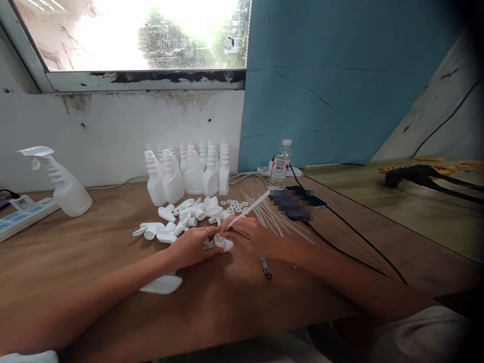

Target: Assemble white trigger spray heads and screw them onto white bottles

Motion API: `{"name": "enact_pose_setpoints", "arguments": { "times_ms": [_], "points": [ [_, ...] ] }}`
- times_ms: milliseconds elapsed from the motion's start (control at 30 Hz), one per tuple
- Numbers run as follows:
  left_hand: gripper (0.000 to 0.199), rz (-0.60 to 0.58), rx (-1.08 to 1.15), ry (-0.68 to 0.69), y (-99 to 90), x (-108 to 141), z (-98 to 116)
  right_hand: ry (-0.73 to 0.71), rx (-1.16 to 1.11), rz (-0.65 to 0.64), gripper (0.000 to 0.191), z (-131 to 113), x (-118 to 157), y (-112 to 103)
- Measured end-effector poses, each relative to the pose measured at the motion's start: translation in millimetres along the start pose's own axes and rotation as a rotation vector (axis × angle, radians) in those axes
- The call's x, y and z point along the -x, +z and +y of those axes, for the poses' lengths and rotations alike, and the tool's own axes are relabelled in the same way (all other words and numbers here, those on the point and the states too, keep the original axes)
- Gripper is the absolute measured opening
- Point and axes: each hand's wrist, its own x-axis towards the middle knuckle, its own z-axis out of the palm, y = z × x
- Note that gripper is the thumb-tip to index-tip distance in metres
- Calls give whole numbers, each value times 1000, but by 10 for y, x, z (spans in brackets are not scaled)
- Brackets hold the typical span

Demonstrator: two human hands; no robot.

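Observation:
My left hand (195, 246) is closed around a white trigger spray head (224, 244) just above the brown table, its round opening turned up. Pinched in my right hand (254, 236) is a thin white plastic tube (247, 207), whose lower end meets or lies close to the spray head; my fingers hide the exact contact. Behind my hands lies a heap of white spray heads (185, 218). Beside it are several small white ring washers (237, 206) and a spread of loose white tubes (282, 218). Near my left forearm rests a white plastic piece (162, 285).
White empty-looking bottles (193, 171) stand in rows by the wall. An assembled spray bottle (70, 184) and a power strip (28, 217) are at left. A water bottle (280, 166), phone (317, 199) and black cables (351, 234) lie right. A small dark object (265, 268) sits near my right wrist.

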Motion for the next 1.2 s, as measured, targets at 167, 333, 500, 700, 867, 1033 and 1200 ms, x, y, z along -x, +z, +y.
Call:
{"name": "enact_pose_setpoints", "arguments": {
  "times_ms": [167,333,500,700,867,1033,1200],
  "points": [
    [34,-16,-8,0,-2,-3,-1,86,-51,25,17,-13,-8,-1],
    [35,-12,-50,-10,0,-4,-1,131,-61,75,15,11,-38,12],
    [38,-7,-62,-27,7,-3,-19,185,-122,62,16,75,-60,65],
    [43,-12,-47,-19,26,-3,-56,247,-194,21,14,116,-72,101],
    [35,0,-64,-23,26,-23,-55,162,-110,20,14,136,-90,119],
    [29,9,-81,-20,35,-19,-56,129,-54,22,15,166,-86,162],
    [34,21,-131,12,-81,5,33,141,-91,9,19,195,-30,158]
  ]
}}
